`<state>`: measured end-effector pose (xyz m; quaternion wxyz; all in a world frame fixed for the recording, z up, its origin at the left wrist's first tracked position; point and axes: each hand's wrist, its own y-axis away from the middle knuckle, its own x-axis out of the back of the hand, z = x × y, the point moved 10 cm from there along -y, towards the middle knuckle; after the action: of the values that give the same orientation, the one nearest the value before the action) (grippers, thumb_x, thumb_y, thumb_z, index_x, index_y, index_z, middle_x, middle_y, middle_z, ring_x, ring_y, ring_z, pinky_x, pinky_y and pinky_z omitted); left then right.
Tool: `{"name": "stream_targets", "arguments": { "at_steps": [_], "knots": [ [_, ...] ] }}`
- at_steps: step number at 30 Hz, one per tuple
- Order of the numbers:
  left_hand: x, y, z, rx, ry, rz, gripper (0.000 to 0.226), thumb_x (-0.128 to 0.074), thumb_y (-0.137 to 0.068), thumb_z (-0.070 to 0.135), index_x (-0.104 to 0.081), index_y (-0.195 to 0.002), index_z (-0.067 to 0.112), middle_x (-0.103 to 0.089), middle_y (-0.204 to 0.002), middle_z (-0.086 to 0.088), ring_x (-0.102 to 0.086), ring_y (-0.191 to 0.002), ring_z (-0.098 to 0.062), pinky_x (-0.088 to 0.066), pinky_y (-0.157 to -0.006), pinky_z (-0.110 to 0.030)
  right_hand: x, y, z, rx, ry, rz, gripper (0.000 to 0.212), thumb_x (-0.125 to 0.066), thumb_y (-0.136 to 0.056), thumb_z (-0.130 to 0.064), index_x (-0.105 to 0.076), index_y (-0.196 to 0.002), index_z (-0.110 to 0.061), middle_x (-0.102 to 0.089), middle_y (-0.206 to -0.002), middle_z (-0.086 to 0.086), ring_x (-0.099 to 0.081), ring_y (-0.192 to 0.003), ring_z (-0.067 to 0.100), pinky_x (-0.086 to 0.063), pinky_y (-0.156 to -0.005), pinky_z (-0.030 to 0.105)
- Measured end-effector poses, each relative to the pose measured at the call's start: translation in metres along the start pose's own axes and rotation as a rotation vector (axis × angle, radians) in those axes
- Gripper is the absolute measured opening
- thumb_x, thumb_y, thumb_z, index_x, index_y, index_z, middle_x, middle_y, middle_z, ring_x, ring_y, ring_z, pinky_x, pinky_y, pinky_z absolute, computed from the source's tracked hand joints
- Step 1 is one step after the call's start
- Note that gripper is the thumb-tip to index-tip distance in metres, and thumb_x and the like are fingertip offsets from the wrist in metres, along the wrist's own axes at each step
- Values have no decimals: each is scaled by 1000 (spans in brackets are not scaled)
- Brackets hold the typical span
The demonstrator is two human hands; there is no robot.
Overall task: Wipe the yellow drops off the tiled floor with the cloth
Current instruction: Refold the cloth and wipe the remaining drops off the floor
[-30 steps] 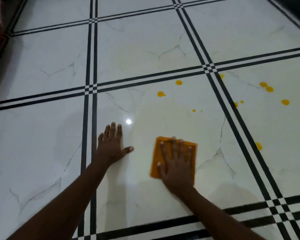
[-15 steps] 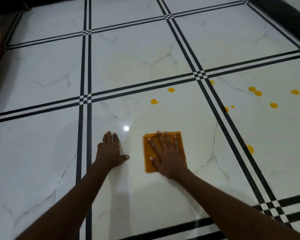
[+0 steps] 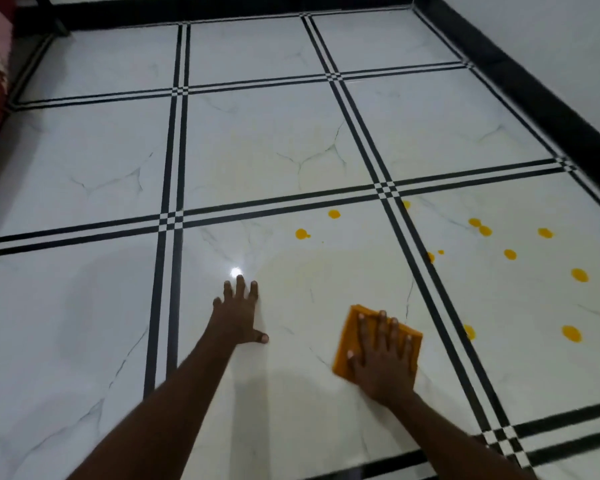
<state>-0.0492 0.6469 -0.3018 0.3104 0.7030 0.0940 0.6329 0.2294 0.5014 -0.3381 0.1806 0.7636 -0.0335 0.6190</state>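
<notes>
Wiping was under way: the orange cloth (image 3: 347, 344) lay flat on the white tile, pinned under the right hand (image 3: 381, 360), whose fingers were spread and pressed palm-down. Yellow drops (image 3: 301, 234) lay beyond it, with more (image 3: 571, 333) on the neighbouring tile across the black border lines (image 3: 440, 306). Next, I judged, came a push forward and right over them. The left hand (image 3: 238, 315), fingers splayed, braced flat on the tiled floor (image 3: 84, 306).
</notes>
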Motion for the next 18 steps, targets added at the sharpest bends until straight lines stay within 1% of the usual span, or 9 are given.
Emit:
{"name": "stream_targets", "arguments": {
  "at_steps": [2,4,6,8,9,13,15,16,18],
  "knots": [
    [1,0,5,11,-19,22,135,-70,-67,73,11,-156,13,17,-162,-21,4,-148,-48,-23,-115,-60,9,-19,7,18,0,9,82,-28,-94,-63,-5,-164,-27,-34,-162,22,-41,-144,50,-32,-110,73],
    [-1,-4,5,21,-44,40,136,-70,-67,74,12,-156,13,16,-162,-22,3,-148,-49,-23,-114,-60,17,-40,13,30,39,-6,80,-20,-95,-67,-10,-164,-28,-26,-167,20,-32,-149,48,-23,-115,73],
    [-5,-8,4,19,-56,57,135,-68,-68,74,14,-156,15,17,-162,-20,4,-148,-47,-22,-115,-59,31,-72,18,-28,4,32,82,-22,-93,-67,-12,-164,-28,-18,-169,18,-20,-154,47,-9,-120,69],
    [-7,-11,2,9,-58,75,135,-68,-67,76,14,-156,18,16,-163,-17,3,-149,-45,-21,-115,-58,43,-103,0,-34,-26,127,81,-27,-92,-63,-17,-164,-27,-20,-169,20,-20,-153,47,-8,-120,68],
    [-8,-14,1,5,-52,88,136,-68,-64,78,14,-156,19,14,-164,-15,1,-149,-43,-22,-114,-57,42,-113,-25,23,-25,144,80,-29,-92,-62,-19,-164,-27,-19,-169,20,-19,-154,47,-7,-121,67],
    [11,-30,-15,3,21,122,138,-69,-58,81,5,-158,21,3,-165,-9,-5,-149,-34,-23,-114,-51,9,-105,-134,474,59,84,77,-29,-96,-62,-10,-164,-33,-5,-172,11,-5,-158,40,0,-124,63],
    [21,-41,-33,69,63,116,145,-73,-55,79,10,-157,18,16,-164,-12,8,-151,-35,-15,-118,-54,14,-128,-134,574,83,94,73,-25,-98,-64,-14,-164,-34,-9,-172,8,-10,-158,37,-3,-125,61],
    [23,-45,-41,106,83,87,150,-74,-53,79,16,-156,18,26,-162,-14,17,-150,-36,-11,-118,-57,24,-146,-118,531,79,135,72,-22,-99,-65,-19,-163,-33,-14,-172,8,-16,-157,37,-6,-125,60],
    [15,-53,-51,143,130,7,155,-77,-52,77,25,-153,18,35,-158,-15,25,-148,-37,-5,-118,-61,44,-176,-58,273,47,213,71,-22,-99,-63,-24,-163,-30,-21,-170,11,-24,-154,40,-10,-124,60]
  ]
}}
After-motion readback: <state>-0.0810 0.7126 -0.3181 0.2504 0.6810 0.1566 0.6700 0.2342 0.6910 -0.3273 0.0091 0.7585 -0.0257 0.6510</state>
